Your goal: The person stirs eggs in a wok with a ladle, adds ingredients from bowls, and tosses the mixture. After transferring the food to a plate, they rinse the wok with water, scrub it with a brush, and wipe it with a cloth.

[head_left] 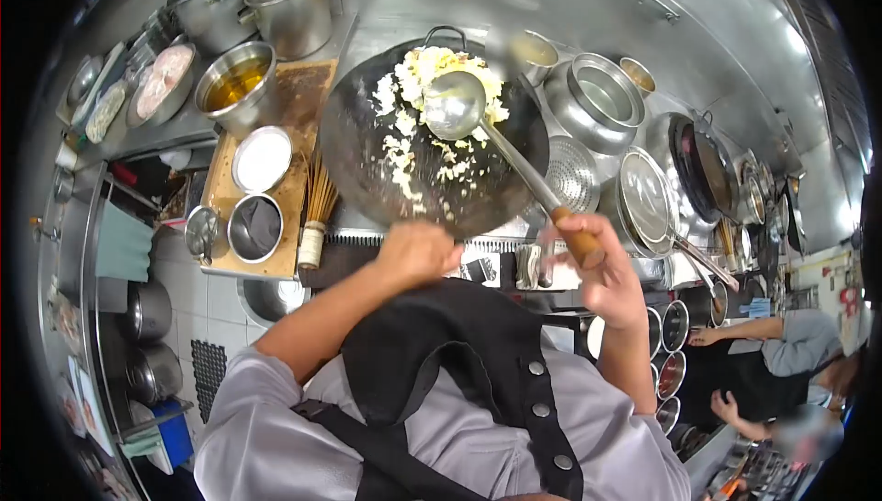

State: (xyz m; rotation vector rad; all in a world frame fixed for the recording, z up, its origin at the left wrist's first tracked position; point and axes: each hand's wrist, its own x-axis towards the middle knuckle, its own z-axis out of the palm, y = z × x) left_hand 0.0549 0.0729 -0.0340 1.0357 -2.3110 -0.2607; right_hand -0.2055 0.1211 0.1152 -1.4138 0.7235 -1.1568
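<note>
My right hand [602,267] is wrapped round the wooden handle of a ladle [457,106]. The ladle's steel bowl rests over fried rice with egg [450,64], heaped at the far side of a dark wok [367,133]. Loose grains are scattered down toward the middle of the wok. My left hand [418,253] is closed at the wok's near rim; its fingertips and the part it grips are mostly hidden. A loop handle [447,32] stands up at the far rim.
To the left are a pot of yellow oil [237,83], a white bowl [262,159], a steel container [255,227] and a bamboo brush [315,225]. On the right stand a perforated ladle [571,175], a strainer [646,199] and steel bowls [606,96]. Another person [772,363] works at far right.
</note>
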